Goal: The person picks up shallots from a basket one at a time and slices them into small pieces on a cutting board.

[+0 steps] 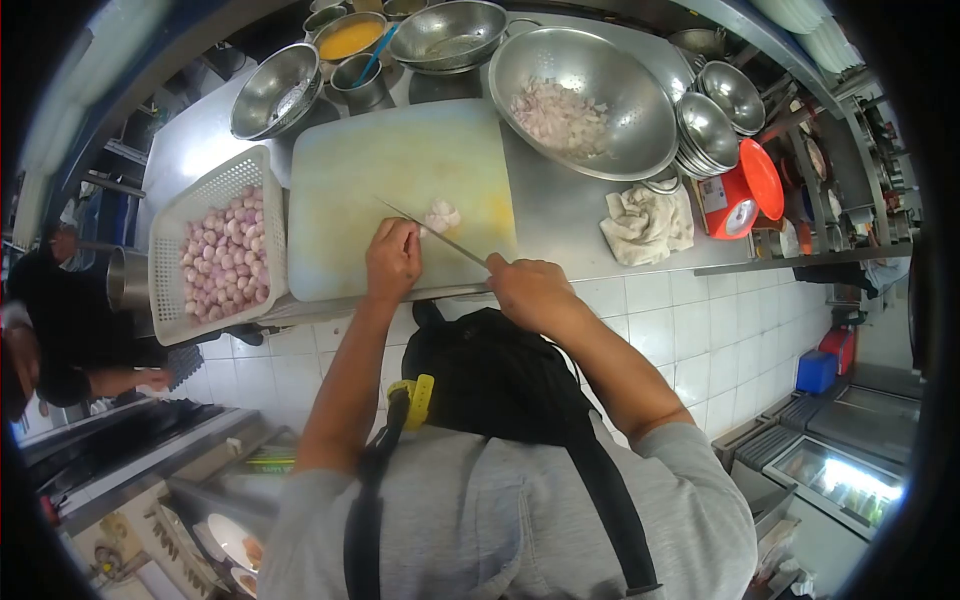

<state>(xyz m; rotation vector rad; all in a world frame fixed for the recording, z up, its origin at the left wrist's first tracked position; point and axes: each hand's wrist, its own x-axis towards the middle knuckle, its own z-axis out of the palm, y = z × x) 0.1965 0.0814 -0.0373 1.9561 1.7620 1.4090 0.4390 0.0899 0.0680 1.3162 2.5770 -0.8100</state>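
Note:
My right hand (pixel 528 290) is closed round the handle of a knife (pixel 440 236), whose blade points up and left over the cutting board (pixel 390 165). Beside the blade, my left hand (pixel 394 257) has its fingers curled together at the board's lower part; what they hold, if anything, is hidden. Pale cut shallot pieces (pixel 442 215) lie on the board just past the blade. To the left, a white plastic basket (pixel 165 240) holds many peeled shallots (pixel 228 255). Chopped shallots (pixel 560 118) lie in a large steel colander (pixel 635 95) at the upper right.
A crumpled cloth (pixel 648 222) and a red scale (pixel 735 195) are on the right, near stacked steel bowls (pixel 708 132). Behind the board stand a steel bowl (pixel 275 92), a metal cup (pixel 360 85) and a container of orange liquid (pixel 350 38). Another person's arm (pixel 130 381) shows at left.

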